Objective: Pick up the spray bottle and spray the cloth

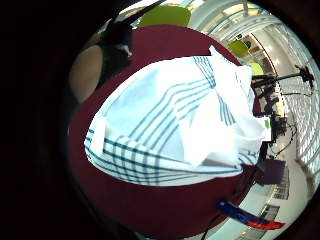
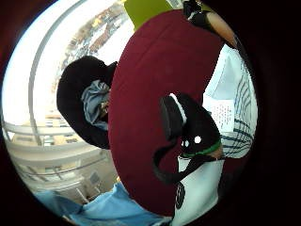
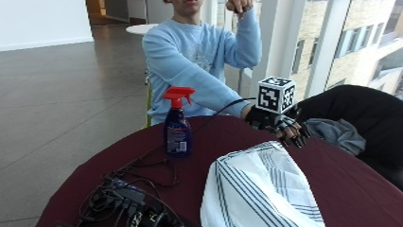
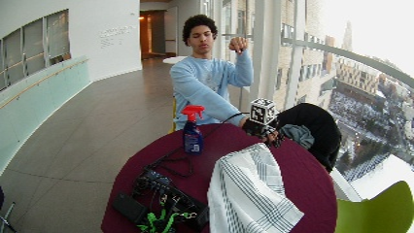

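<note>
The dark blue plastic spray bottle with the red trigger head [image 3: 178, 122] is standing upright on the round worktop with the dark red covering [image 3: 207, 142], its long axis vertical and its nozzle pointing toward the side where the gloved hand is hovering. It is standing near the worktop's edge on the person's side, just beyond a bundle of black cables [image 3: 126, 189].

The white cloth with dark blue stripes [image 3: 258, 189] is lying crumpled in loose folds on the worktop, apart from the bottle.

The black-gloved right hand [image 3: 283, 125] is hovering above the worktop at the cloth's far end, well apart from the bottle. Its fingers are hanging relaxed and pointing downward, and it is holding nothing. In the little-finger-side palm view the cloth [image 1: 175, 125] is filling most of the field, so the palm is facing the cloth.

The person's bare left hand [image 3: 239, 5] is being held up near the head.
</note>
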